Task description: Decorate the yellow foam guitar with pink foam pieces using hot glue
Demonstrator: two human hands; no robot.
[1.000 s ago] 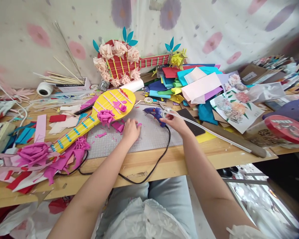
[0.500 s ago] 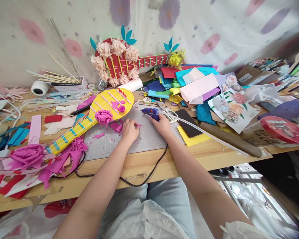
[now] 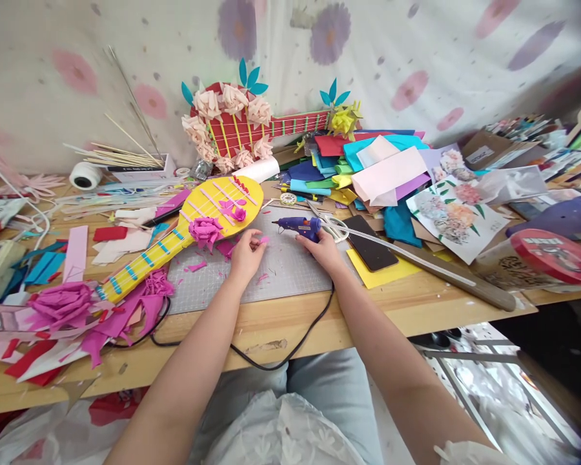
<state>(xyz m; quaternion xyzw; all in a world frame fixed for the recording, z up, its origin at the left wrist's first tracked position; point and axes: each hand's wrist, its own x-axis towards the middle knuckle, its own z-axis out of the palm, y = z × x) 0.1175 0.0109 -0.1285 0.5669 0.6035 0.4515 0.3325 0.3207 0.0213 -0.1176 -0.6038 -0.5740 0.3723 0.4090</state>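
In my right hand is a blue hot glue gun, its nozzle pointing left and a long clear glue stick running out of its back. My left hand pinches a small magenta paper piece over the grey cutting mat. Just beyond that hand lies a yellow paper guitar with blue frets and pink strips. A magenta paper flower sits on its body. Magenta scraps are scattered on the mat.
A red paper guitar with pale roses leans at the back wall. Scissors, a dark phone and coloured paper sheets crowd the right. A black cord loops past the table's front edge. Another magenta flower rests left.
The glue gun has turned more level, its nozzle still pointing left. My left hand has moved slightly left, still pinching the magenta piece. The whole view has shifted a little.
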